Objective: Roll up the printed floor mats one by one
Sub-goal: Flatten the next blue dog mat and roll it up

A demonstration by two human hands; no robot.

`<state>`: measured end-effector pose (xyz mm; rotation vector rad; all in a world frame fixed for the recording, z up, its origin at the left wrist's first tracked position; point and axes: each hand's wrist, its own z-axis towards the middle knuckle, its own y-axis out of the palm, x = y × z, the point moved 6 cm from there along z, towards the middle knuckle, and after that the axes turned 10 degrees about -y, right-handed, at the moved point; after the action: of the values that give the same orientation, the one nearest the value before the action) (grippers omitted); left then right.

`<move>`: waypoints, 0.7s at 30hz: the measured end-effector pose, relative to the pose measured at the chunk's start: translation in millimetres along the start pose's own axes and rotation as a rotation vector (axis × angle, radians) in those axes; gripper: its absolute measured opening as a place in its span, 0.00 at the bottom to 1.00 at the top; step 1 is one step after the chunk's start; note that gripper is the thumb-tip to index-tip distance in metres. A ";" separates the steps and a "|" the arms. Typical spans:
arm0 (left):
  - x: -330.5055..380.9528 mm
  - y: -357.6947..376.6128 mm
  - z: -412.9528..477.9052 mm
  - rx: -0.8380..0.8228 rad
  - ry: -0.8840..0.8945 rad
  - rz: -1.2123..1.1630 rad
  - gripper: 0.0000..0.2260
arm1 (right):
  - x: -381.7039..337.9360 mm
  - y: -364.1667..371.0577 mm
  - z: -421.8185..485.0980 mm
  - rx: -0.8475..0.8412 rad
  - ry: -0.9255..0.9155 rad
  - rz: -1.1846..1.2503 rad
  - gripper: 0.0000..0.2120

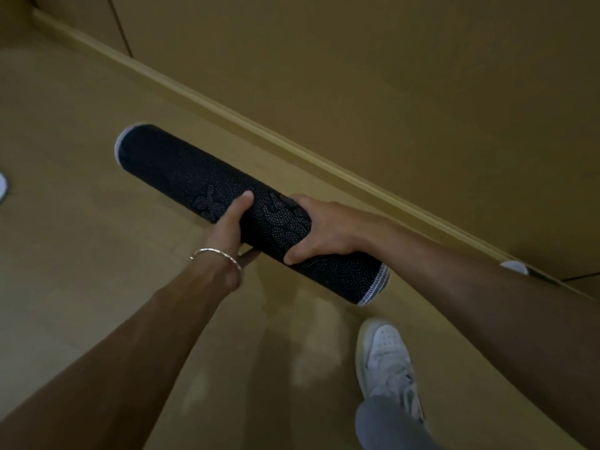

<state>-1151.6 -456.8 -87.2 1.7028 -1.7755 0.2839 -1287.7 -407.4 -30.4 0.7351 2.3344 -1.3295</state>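
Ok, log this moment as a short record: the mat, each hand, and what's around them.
item: rolled mat, fully rolled, dark dotted outside, white stitched ends
left hand: grips the roll near its middle, thumb on top, fingers underneath
right hand: grips the roll from above, just beside the left
bracelet: on the left wrist
shoe: white, on the floor near the roll's closer end
baseboard: runs behind the roll

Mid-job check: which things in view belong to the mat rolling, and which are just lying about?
Job:
- mat, fully rolled, lifted in a two-hand grip
- left hand, holding the mat
- right hand, holding the mat

Lying about:
- far-left white thing, too cropped to identify
- far-right white thing, partly hidden behind the right forearm
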 end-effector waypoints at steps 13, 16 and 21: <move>-15.1 116.0 19.2 0.023 -0.020 0.215 0.20 | 138.2 -21.4 -69.6 0.281 0.062 0.429 0.36; -8.2 119.9 23.5 0.064 -0.010 0.191 0.22 | 212.3 4.3 -121.9 0.514 0.295 0.564 0.37; 2.1 128.8 29.0 0.080 0.016 0.243 0.22 | 283.2 89.0 -185.9 0.461 0.611 0.635 0.41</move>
<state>-1282.8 -458.2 -72.4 1.5329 -1.9844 0.4775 -1470.9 -134.2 -151.0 2.0622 1.8662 -1.4610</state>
